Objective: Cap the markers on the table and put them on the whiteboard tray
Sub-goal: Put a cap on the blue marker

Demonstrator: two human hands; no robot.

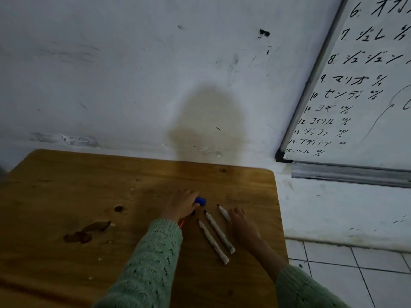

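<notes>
Markers lie uncapped on the wooden table [66, 196], clustered toward its right side, tips pointing far. Two white markers rest side by side: the left one [213, 242] and the middle one [219, 232], near each other but apart. A third marker [224, 212] lies just right of them, its near end hidden under the right hand [242, 227], which lies low over the table with fingers loosely together; whether it grips that marker I cannot tell. The left hand [181, 204] reaches far and right, fingers curled beside a blue cap [200, 201], touching or nearly so (the contact is too dim to judge). Something red [181, 222] peeks out beneath its wrist. Both arms wear green knitted sleeves [153, 258].

The table's right edge runs close beside the right hand, with tiled floor [355, 270] beyond it. The whiteboard tray [349, 173] sits far right, past the table's rounded corner, under the written whiteboard [367, 96]. The table's left half is bare except for dark stains [84, 233]
</notes>
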